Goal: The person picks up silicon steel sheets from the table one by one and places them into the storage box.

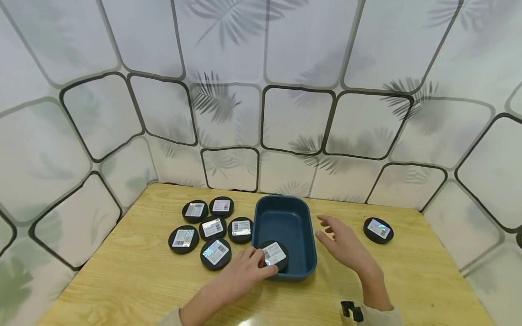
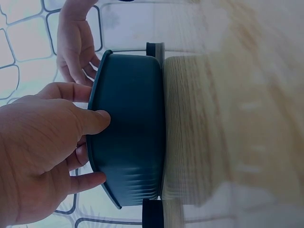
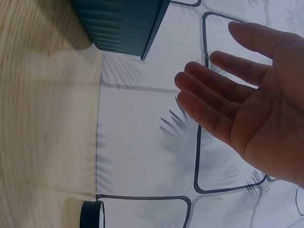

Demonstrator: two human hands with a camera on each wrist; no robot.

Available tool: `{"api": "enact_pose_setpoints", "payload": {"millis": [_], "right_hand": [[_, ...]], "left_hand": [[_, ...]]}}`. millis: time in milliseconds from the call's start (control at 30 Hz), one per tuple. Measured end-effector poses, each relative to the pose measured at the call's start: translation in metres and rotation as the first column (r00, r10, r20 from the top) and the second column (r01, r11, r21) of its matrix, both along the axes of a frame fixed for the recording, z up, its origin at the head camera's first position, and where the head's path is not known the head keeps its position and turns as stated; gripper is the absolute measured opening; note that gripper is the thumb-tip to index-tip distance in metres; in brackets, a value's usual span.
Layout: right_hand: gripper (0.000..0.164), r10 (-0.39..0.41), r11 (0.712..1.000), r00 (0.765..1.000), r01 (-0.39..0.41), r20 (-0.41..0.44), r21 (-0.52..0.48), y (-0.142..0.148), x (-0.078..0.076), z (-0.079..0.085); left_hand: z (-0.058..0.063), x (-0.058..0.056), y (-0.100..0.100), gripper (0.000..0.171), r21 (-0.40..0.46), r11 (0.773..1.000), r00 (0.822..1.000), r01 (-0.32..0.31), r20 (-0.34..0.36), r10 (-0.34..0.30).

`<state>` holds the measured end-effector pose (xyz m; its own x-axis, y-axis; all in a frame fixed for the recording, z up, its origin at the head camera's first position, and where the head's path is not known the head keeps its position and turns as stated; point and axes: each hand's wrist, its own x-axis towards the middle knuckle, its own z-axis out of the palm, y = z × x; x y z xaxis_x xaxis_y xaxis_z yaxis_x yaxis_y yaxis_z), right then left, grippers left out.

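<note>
My left hand (image 1: 244, 271) is at the front left corner of the blue plastic bin (image 1: 281, 273). A flat round black disc (image 1: 275, 254) with a silvery label lies inside that corner, by the fingertips. In the left wrist view, the thumb of the left hand (image 2: 38, 142) overlaps the bin's outer wall (image 2: 130, 118) while the index finger reaches behind the rim; the disc is hidden there. I cannot tell whether the fingers grip anything. Right of the bin, my right hand (image 1: 346, 246) hovers, fingers relaxed and slightly bent, palm bare in the right wrist view.
Several more labelled black discs (image 1: 216, 254) lie on the wooden table (image 1: 134, 271) left of the bin. One black disc (image 1: 378, 230) lies alone at the right. A patterned curtain (image 1: 293, 117) hangs behind the table.
</note>
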<state>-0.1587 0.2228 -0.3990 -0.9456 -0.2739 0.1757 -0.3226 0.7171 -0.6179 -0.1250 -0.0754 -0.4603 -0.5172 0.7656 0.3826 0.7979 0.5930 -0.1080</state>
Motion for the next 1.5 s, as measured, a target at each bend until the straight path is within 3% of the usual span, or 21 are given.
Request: {"api": "enact_pose_setpoints", "payload": {"millis": [567,1000,1267,1500], "right_hand": [[0.046,-0.035,0.999,0.998,0.036,-0.042,0.019,0.003,0.003,-0.001],[0.060,-0.060,0.992,0.993,0.071,-0.106,0.108,0.032,-0.018,0.010],[0.068,-0.121,0.972,0.987,0.140,-0.107,0.189,0.058,-0.036,-0.004],[0.073,-0.229,0.927,0.971,0.238,-0.065,0.291,0.085,-0.048,-0.021]], "left_hand": [[0.003,0.000,0.001,0.039,0.008,1.000,1.000,0.024,-0.010,-0.024],[0.003,0.001,0.001,0.039,0.038,0.999,0.999,0.036,-0.005,-0.036],[0.002,0.002,-0.001,0.037,0.042,0.999,1.000,0.028,0.009,-0.029],[0.001,0.001,0.000,0.037,0.055,0.998,1.000,0.030,0.003,-0.030]]}}
